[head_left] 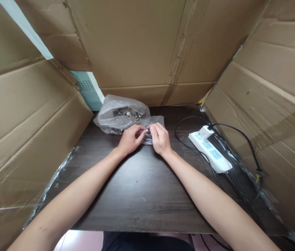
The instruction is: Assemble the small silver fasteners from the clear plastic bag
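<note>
My left hand (132, 139) pinches a small shiny metal piece (144, 130) between thumb and fingertips. Close to its right, my right hand (160, 138) has its fingers closed at the other end of the same piece. Both hands are over a smaller clear plastic bag (158, 121) lying on the dark table. A larger clear bag (126, 101), open towards me, stands just behind and to the left, with many small metal parts (128, 114) inside. The exact shape of the held piece is too small to tell.
A white power strip (211, 153) with a plugged-in white adapter (205, 132) and black cables lies at the right of the dark wooden table (137, 195). Cardboard walls (137, 45) enclose the back and both sides.
</note>
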`<state>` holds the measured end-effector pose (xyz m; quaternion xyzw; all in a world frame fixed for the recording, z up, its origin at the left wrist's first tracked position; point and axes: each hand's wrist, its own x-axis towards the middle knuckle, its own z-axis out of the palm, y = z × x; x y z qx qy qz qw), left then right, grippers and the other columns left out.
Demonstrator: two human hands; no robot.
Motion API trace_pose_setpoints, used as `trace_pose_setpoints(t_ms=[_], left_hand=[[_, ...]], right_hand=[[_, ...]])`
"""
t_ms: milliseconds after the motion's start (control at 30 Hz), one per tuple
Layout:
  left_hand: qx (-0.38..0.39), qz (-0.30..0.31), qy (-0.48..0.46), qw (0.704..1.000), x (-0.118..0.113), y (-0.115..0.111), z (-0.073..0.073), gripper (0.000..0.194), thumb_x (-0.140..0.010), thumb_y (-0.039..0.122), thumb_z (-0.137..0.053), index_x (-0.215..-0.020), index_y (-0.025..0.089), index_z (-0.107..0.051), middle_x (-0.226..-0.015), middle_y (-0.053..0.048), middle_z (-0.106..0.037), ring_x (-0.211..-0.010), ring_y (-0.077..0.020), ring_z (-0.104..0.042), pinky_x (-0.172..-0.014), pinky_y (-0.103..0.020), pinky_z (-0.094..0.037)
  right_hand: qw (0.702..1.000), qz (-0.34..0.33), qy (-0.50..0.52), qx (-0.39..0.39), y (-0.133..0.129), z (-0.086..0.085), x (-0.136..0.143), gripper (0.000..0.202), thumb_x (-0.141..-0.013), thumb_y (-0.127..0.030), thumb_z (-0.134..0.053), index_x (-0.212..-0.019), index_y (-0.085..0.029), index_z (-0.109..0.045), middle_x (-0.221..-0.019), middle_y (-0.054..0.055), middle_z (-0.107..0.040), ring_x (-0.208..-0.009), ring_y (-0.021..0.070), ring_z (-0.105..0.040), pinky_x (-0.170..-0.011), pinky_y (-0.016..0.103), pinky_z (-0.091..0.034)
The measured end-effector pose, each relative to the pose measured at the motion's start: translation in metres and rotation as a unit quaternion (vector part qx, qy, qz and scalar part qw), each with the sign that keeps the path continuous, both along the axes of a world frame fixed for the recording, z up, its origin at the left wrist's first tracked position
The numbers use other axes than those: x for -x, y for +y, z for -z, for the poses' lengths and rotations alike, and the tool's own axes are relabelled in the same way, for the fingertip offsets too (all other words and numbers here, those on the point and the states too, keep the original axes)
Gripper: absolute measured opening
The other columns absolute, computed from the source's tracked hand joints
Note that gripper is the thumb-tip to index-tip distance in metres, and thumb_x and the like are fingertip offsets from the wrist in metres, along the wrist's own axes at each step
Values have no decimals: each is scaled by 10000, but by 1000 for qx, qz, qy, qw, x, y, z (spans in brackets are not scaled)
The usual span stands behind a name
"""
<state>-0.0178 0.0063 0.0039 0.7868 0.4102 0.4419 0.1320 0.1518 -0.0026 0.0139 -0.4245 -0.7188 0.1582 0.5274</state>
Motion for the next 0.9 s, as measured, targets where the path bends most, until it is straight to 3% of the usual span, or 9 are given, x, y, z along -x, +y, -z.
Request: trace_pose_setpoints(t_ms=[167,267,333,533,733,900], left_hand=[[5,25,38,999,0,-3,-1,113,-991,263,-597,-1028,192,-677,-817,-9,-611,-719,-154,-578,-702,-271,-466],[4,4,20,1000,0,-1,-1,108,-986,256,-600,-1016,183,-675,-796,-7,-604,-716,-156,-573,-702,-272,-463],[3,-14,2,1000,0,0,0,100,-979,257,-609,-998,184,-675,-771,-3,-594,-708,-158,-565,-697,-273,-462],[10,20,12,1000,1,0,-1,114,-991,260,-587,-1020,189,-672,-806,-10,-600,-719,-157,-567,-706,-272,-476],[11,-2,4,1000,1,0,0,82,-974,242,-625,-1005,187,-678,-788,-3,-604,-712,-154,-568,-706,-267,-477],[9,4,2,1000,0,1,0,89,-979,240,-617,-1007,184,-680,-786,-2,-595,-709,-151,-558,-695,-264,-468]], right_hand=[[998,40,11,39,4,3,-1,454,-1044,-395,-357,-666,-224,-541,-679,34,-619,-663,179,-586,-672,312,-409],[998,41,-10,53,4,5,-1,516,-1047,-418,-352,-584,-229,-479,-594,25,-573,-614,173,-557,-656,315,-387],[998,38,-34,43,2,4,0,486,-1038,-417,-382,-597,-231,-463,-610,22,-560,-620,171,-539,-653,313,-377],[996,40,-65,33,-1,2,2,237,-1012,-368,-441,-872,-228,-571,-907,58,-658,-817,197,-596,-740,312,-428],[996,23,-83,36,2,5,0,459,-1054,-416,-337,-655,-242,-481,-649,39,-596,-676,199,-556,-712,335,-402],[996,20,-84,34,2,6,1,427,-1050,-384,-360,-671,-235,-489,-690,44,-620,-684,198,-562,-697,327,-381]])
